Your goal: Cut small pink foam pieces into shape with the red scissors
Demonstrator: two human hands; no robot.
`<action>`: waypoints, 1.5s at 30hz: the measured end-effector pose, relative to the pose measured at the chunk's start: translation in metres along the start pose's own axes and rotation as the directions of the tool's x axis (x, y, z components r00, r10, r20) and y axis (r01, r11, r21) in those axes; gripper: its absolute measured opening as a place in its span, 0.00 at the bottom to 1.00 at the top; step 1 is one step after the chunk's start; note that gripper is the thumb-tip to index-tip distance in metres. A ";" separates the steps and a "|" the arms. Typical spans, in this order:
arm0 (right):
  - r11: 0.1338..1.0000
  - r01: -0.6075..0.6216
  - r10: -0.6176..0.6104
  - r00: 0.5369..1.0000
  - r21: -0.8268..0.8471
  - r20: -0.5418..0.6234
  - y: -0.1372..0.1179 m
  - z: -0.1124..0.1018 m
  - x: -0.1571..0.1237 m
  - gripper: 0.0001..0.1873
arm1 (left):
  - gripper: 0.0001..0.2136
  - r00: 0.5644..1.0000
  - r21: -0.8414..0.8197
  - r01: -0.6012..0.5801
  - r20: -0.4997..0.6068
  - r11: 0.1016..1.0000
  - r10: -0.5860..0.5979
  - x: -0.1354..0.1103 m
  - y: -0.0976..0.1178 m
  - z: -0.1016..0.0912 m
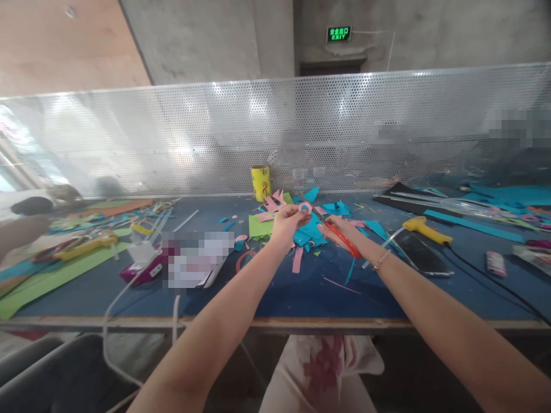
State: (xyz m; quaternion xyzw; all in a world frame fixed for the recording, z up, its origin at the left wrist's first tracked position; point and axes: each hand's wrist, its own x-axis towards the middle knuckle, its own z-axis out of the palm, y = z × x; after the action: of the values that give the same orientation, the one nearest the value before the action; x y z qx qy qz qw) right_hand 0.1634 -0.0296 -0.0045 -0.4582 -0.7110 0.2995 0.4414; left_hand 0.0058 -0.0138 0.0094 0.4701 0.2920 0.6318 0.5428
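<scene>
In the middle of the head view, my left hand [286,225] pinches a small curled pink piece [306,206] between thumb and fingers. It looks like paper or felt, with some blue at its centre. My right hand [346,230] is closed around red-handled scissors [349,245]. Their blades point up and left, close beside the pink piece; whether they touch it I cannot tell. Beneath both hands lies a heap of blue scraps [310,234], with pink strips [297,260] and a green piece [259,227] around it.
A yellow can [260,184] stands near the perforated metal screen [206,143]. To the right are a yellow glue gun [430,230] with a black cord and a dark phone [424,255]. On the left sit a purple power strip [142,272], another yellow glue gun [86,248] and green sheets [64,276].
</scene>
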 end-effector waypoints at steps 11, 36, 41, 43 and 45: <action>0.992 -0.028 0.025 0.999 -0.122 -0.027 0.001 -0.001 0.001 0.12 | 0.10 0.998 0.065 -0.062 -0.015 0.996 0.063 0.003 -0.004 0.000; 0.979 -0.155 0.170 0.979 -0.135 0.110 -0.024 -0.003 -0.012 0.20 | 0.03 0.981 0.235 -0.196 0.037 0.952 0.193 -0.004 0.005 0.004; 0.979 -0.148 0.164 0.980 -0.142 0.114 -0.030 -0.002 -0.014 0.20 | 0.12 0.973 0.235 -0.232 0.046 0.944 0.228 -0.003 0.002 0.002; 0.977 -0.166 0.182 0.976 -0.133 0.122 -0.031 -0.002 -0.014 0.20 | 0.11 0.970 0.238 -0.244 0.057 0.940 0.237 -0.002 0.001 0.001; 0.976 -0.177 0.194 0.971 -0.127 0.136 -0.032 -0.001 -0.013 0.20 | 0.09 0.969 0.264 -0.246 0.075 0.933 0.235 -0.002 0.001 0.000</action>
State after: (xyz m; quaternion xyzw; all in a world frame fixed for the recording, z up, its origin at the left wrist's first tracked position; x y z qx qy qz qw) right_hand 0.1549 -0.0546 0.0178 -0.5238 -0.7117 0.3315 0.3305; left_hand 0.0057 -0.0161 0.0099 0.5855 0.3043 0.6373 0.3981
